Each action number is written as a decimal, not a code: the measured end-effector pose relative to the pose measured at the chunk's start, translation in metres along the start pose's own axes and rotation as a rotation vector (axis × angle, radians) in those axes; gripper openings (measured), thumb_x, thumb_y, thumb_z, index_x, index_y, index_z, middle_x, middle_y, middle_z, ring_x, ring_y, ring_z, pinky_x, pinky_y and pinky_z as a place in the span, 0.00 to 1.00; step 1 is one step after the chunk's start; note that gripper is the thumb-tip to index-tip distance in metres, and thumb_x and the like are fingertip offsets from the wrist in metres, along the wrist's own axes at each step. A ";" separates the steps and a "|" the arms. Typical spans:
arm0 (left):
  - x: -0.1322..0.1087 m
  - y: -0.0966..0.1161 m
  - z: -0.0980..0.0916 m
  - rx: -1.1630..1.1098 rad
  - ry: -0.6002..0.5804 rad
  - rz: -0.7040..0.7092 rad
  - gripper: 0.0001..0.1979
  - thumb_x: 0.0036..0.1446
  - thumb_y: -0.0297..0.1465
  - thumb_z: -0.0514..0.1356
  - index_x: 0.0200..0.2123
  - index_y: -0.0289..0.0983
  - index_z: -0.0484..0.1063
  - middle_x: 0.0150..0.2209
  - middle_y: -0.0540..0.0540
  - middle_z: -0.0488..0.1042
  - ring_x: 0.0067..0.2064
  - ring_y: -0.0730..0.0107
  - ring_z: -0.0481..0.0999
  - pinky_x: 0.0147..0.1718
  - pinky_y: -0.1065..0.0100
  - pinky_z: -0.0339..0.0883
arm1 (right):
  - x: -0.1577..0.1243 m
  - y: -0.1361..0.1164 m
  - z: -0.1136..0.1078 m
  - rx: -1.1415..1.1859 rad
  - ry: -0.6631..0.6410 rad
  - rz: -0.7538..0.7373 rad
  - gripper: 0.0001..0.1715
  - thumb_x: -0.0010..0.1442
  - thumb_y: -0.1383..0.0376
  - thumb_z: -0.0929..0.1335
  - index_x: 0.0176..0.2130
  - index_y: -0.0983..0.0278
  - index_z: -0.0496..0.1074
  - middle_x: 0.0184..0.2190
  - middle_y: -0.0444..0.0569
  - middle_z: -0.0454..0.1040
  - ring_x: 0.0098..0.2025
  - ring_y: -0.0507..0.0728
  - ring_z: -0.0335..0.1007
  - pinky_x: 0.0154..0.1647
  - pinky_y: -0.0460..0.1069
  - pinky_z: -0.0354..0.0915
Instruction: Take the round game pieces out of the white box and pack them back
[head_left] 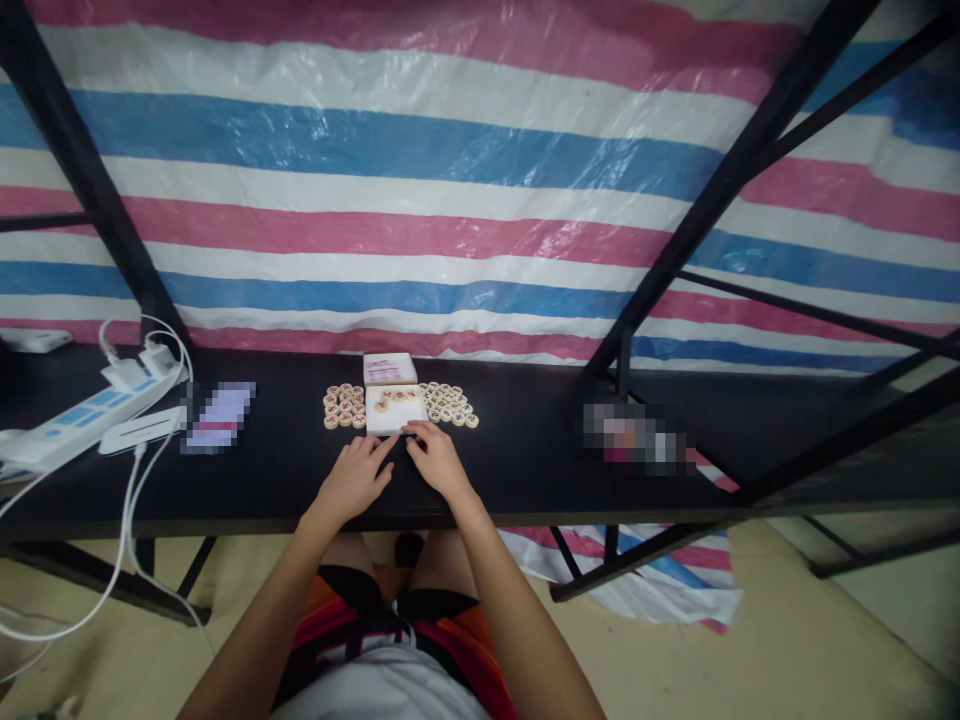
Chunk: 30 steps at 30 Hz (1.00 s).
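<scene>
A white box (395,425) lies on the black table with several round xiangqi pieces (406,395) in a row inside it and one (382,406) below the row. My left hand (355,478) rests at the box's front edge, fingers stretched out and apart, holding nothing. At the front right corner, my right hand (436,456) touches the box with extended fingertips and also holds nothing. Rows of red-marked pieces (344,406) stand left of the box. To its right are rows of dark-marked pieces (448,403). Behind it sits a white lid-like box part (389,369) with red print.
On the left lie a white power strip (82,420) with plugs and looping cables (129,500), a white flat device (142,430) and a blurred phone-like object (220,416). A pixelated item (637,438) is on the right. Black frame posts (667,230) slant up before a striped sheet (390,240).
</scene>
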<state>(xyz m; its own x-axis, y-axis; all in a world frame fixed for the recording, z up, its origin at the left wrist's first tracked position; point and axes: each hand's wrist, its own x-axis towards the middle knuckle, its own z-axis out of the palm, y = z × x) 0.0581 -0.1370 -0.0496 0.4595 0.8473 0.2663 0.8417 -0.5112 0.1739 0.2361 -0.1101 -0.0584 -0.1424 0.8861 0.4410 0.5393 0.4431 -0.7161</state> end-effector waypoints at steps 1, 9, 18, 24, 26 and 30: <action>0.000 0.000 0.000 0.002 -0.006 0.001 0.22 0.63 0.35 0.48 0.59 0.40 0.62 0.45 0.41 0.69 0.44 0.59 0.66 0.44 0.59 0.61 | 0.000 0.000 0.000 0.005 0.000 0.001 0.17 0.57 0.70 0.63 0.43 0.62 0.76 0.47 0.52 0.73 0.43 0.55 0.72 0.50 0.50 0.65; 0.001 -0.002 0.000 -0.036 -0.012 0.004 0.21 0.63 0.35 0.48 0.56 0.37 0.66 0.45 0.41 0.69 0.44 0.60 0.65 0.45 0.59 0.61 | 0.000 0.001 0.001 0.015 0.016 -0.016 0.17 0.57 0.70 0.63 0.43 0.61 0.76 0.47 0.51 0.74 0.43 0.54 0.72 0.50 0.50 0.66; 0.001 -0.002 0.002 -0.036 -0.002 -0.052 0.24 0.63 0.37 0.48 0.61 0.38 0.59 0.50 0.40 0.67 0.49 0.57 0.64 0.48 0.58 0.60 | 0.000 0.004 0.002 0.024 0.008 -0.005 0.16 0.57 0.70 0.63 0.42 0.62 0.76 0.46 0.50 0.74 0.44 0.54 0.72 0.50 0.49 0.65; 0.001 -0.001 0.002 -0.045 -0.005 -0.059 0.24 0.63 0.37 0.48 0.61 0.38 0.59 0.51 0.39 0.67 0.50 0.57 0.65 0.49 0.57 0.60 | 0.000 0.002 0.001 0.014 0.008 -0.005 0.16 0.57 0.71 0.63 0.42 0.63 0.76 0.46 0.52 0.74 0.44 0.55 0.71 0.51 0.51 0.65; 0.000 -0.001 0.001 -0.050 0.001 -0.056 0.25 0.63 0.37 0.48 0.61 0.37 0.58 0.53 0.39 0.67 0.51 0.56 0.64 0.49 0.56 0.60 | 0.000 0.000 0.001 0.015 0.008 -0.003 0.16 0.57 0.71 0.63 0.42 0.63 0.76 0.46 0.52 0.74 0.45 0.55 0.71 0.51 0.51 0.65; 0.001 -0.001 0.001 -0.054 0.007 -0.058 0.25 0.63 0.37 0.48 0.61 0.37 0.58 0.53 0.38 0.66 0.52 0.55 0.64 0.49 0.55 0.60 | 0.000 -0.001 0.000 0.013 0.003 -0.003 0.17 0.57 0.71 0.63 0.42 0.62 0.76 0.46 0.51 0.74 0.46 0.55 0.71 0.51 0.51 0.65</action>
<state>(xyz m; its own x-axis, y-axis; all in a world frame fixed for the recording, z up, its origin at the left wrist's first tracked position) 0.0584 -0.1357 -0.0506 0.4084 0.8748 0.2608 0.8501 -0.4685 0.2404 0.2356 -0.1106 -0.0576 -0.1414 0.8842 0.4451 0.5278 0.4478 -0.7218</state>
